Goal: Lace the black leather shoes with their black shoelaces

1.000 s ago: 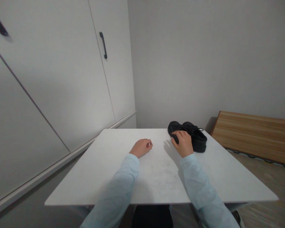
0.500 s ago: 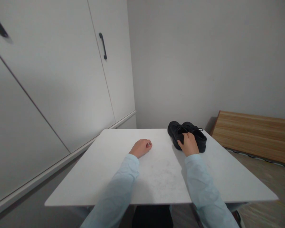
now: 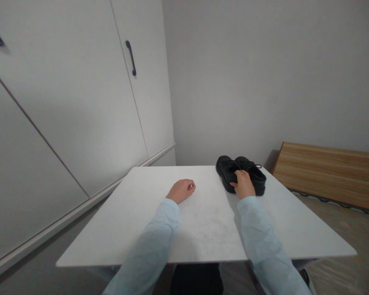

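A pair of black lace-up shoes (image 3: 251, 172) stands side by side near the far right of a white table (image 3: 203, 229). My right hand (image 3: 243, 185) rests on the near end of the shoes, fingers curled over the heels. My left hand (image 3: 181, 190) lies on the tabletop to the left of the shoes, loosely curled into a fist and holding nothing. Both arms are in light blue sleeves.
White cabinet doors with a black handle (image 3: 130, 58) fill the left side. A plain grey wall stands behind the table. A wooden board (image 3: 329, 172) lies on the floor at the right, beyond the table's edge.
My right hand moved from the left shoe's side onto the heels of the pair. The left hand stayed put. The view shifted slightly.
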Tool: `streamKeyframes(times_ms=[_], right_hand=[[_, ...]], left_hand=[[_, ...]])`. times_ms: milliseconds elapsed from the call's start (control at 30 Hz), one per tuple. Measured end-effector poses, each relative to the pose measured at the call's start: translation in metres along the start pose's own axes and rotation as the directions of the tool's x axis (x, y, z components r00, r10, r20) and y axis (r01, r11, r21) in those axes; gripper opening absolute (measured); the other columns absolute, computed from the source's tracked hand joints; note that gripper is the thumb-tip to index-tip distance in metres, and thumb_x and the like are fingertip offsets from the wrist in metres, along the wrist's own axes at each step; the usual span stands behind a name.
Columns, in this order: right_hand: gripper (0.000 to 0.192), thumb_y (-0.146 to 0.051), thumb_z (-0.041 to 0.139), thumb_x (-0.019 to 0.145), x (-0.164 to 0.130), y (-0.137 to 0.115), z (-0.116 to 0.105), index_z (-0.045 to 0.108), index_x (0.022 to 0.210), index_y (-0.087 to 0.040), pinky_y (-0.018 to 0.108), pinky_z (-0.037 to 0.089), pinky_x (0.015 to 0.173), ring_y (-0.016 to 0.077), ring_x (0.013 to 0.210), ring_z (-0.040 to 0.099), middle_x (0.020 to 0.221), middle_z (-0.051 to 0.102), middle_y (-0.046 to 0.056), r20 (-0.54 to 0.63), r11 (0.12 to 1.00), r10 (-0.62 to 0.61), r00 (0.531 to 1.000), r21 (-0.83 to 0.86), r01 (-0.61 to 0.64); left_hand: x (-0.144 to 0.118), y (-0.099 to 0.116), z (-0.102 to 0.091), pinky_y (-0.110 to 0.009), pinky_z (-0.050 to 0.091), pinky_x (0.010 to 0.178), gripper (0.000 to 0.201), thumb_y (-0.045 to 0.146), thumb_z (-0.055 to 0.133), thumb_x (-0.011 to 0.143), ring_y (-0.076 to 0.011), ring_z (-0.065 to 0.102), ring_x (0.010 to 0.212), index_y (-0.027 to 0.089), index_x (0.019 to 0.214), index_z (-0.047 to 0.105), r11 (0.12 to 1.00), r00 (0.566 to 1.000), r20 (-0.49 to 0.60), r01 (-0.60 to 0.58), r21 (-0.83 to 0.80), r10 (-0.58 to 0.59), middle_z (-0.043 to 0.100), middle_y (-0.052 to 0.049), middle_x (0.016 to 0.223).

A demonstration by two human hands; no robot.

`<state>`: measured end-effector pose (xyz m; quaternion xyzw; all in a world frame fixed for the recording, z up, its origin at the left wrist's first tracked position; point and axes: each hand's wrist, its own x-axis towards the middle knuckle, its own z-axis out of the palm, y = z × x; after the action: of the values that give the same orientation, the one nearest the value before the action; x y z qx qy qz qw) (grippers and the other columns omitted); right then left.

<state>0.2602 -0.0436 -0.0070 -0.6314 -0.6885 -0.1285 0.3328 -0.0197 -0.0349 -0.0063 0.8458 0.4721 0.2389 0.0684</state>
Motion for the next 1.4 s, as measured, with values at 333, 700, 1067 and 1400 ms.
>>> streamKeyframes(times_ms=[333, 700, 1067, 1400], right_hand=[[0.023, -0.004, 0.057, 0.067, 0.0, -0.008, 0.0, 0.053, 0.084, -0.019, 0.047, 0.044, 0.086, 0.0305, 0.097, 0.05, 0.088, 0.056, 0.01, -0.039, 0.994, -0.059, 0.998, 0.088, 0.062], [0.019, -0.005, 0.057, 0.074, -0.008, -0.049, -0.015, 0.051, 0.083, -0.019, 0.043, 0.045, 0.079, 0.03, 0.09, 0.049, 0.083, 0.059, 0.01, -0.025, 0.964, -0.258, 0.966, 0.063, 0.26], [0.014, -0.022, 0.062, 0.08, -0.032, -0.103, -0.033, 0.052, 0.088, -0.016, 0.036, 0.036, 0.07, 0.0246, 0.079, 0.047, 0.08, 0.059, 0.008, -0.011, 0.846, -0.52, 0.854, 0.129, 0.517], [0.01, -0.025, 0.054, 0.083, -0.042, -0.118, -0.044, 0.052, 0.085, -0.015, 0.035, 0.029, 0.064, 0.022, 0.073, 0.042, 0.076, 0.056, 0.007, -0.066, 0.749, -0.645, 0.762, 0.145, 0.647]], left_hand=[[0.0, 0.0, -0.002, -0.023, 0.04, 0.064, 0.019, 0.023, 0.048, 0.081, -0.0144, 0.058, 0.068, 0.021, 0.082, 0.067, 0.997, 0.998, -0.049, 0.044, 0.06, -0.041, 0.067, -0.002, 0.076], [0.001, 0.004, -0.011, -0.024, 0.036, 0.06, 0.018, 0.026, 0.046, 0.084, -0.0147, 0.058, 0.07, 0.022, 0.085, 0.064, 0.976, 0.968, -0.171, 0.201, 0.081, -0.185, 0.067, -0.002, 0.079], [0.003, 0.009, -0.015, -0.024, 0.035, 0.061, 0.016, 0.028, 0.048, 0.085, -0.015, 0.059, 0.07, 0.022, 0.084, 0.063, 0.966, 0.95, -0.22, 0.244, 0.082, -0.221, 0.067, -0.001, 0.078], [0.009, 0.01, -0.017, -0.024, 0.04, 0.069, 0.016, 0.026, 0.046, 0.086, -0.0145, 0.058, 0.073, 0.02, 0.086, 0.061, 0.975, 0.919, -0.332, 0.221, -0.015, -0.213, 0.064, -0.002, 0.077]])
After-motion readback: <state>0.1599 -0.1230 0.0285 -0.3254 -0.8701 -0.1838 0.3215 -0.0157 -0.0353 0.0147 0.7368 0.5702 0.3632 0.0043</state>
